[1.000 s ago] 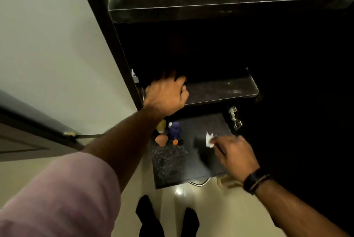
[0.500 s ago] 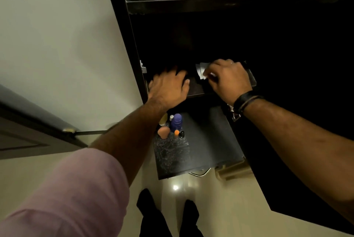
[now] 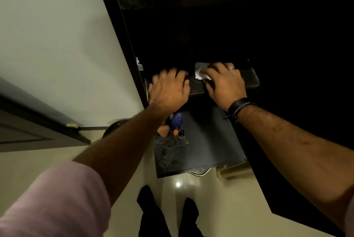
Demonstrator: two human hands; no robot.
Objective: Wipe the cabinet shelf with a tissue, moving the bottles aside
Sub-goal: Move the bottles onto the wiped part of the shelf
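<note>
— Right hand (image 3: 225, 81): what's your grip doing?

— Your fingers are bent down over the tissue (image 3: 201, 71) and press it flat onto the middle shelf (image 3: 251, 78). You can't see from here whether the thumb pinches it. The white wad sticks out past your fingertips toward the left and the back of the cabinet, so most of it lies just ahead of your knuckles.

— And the left hand (image 3: 169, 87)?

— Spread, palm down, on the same shelf near its left end, holding nothing. Its fingertips are blurred. Your two hands lie side by side, close but apart, with the tissue between them and nearer the right one.

— Where are the bottles?

— On the lower shelf (image 3: 208, 144), below your left wrist, bunched at its back left. You have a purple bottle (image 3: 177, 121) standing upright, a peach one (image 3: 163, 131) just beside it on the left, partly hidden by your forearm, and an orange cap (image 3: 175, 132) and a black cap (image 3: 181, 133) in front of the purple one. None of them touches either hand.

— Anything else on you?

— A ring (image 3: 231, 68) on a right finger, a dark wristband (image 3: 238, 107) on your right wrist, and a pink sleeve (image 3: 55, 200) on your left arm.
</note>
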